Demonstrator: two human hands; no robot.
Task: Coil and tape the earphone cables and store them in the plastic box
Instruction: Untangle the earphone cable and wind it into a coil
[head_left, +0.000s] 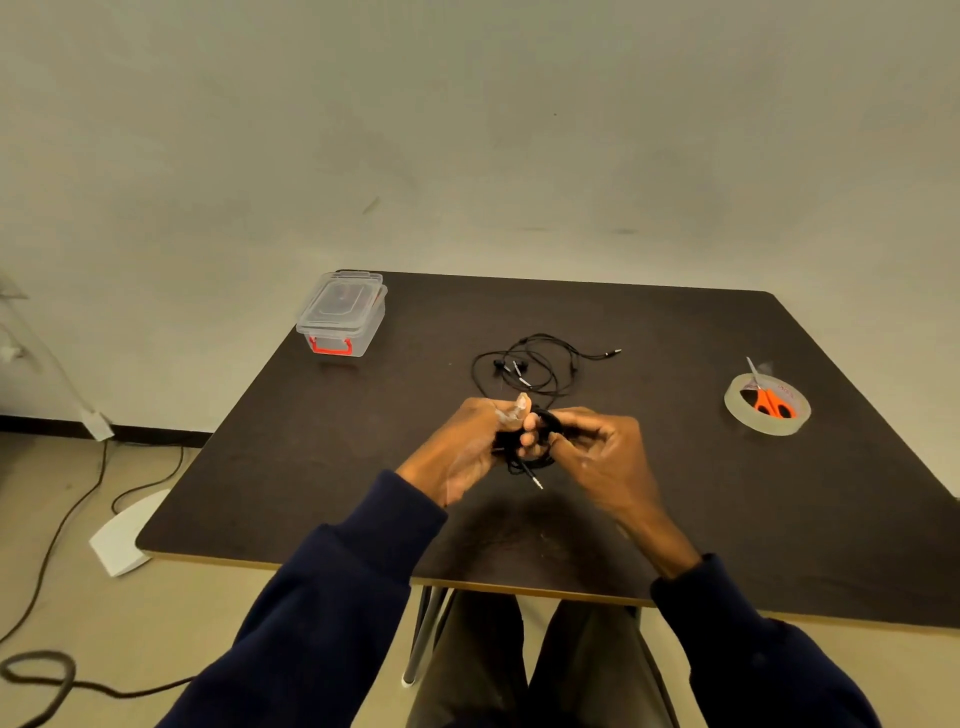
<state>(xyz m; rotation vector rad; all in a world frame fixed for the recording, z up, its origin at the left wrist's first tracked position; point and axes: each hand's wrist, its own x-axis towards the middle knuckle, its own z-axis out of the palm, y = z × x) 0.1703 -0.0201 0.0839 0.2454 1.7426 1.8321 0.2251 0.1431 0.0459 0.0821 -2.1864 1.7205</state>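
Left hand (460, 449) and right hand (602, 447) hold a bunched black cable (515, 458).

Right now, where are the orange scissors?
In the head view, the orange scissors rest on the clear tape roll at the right side of the table, well right of the loose earphone cables.

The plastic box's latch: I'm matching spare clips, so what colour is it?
Red: the latch on the clear plastic box, seen best in the head view.
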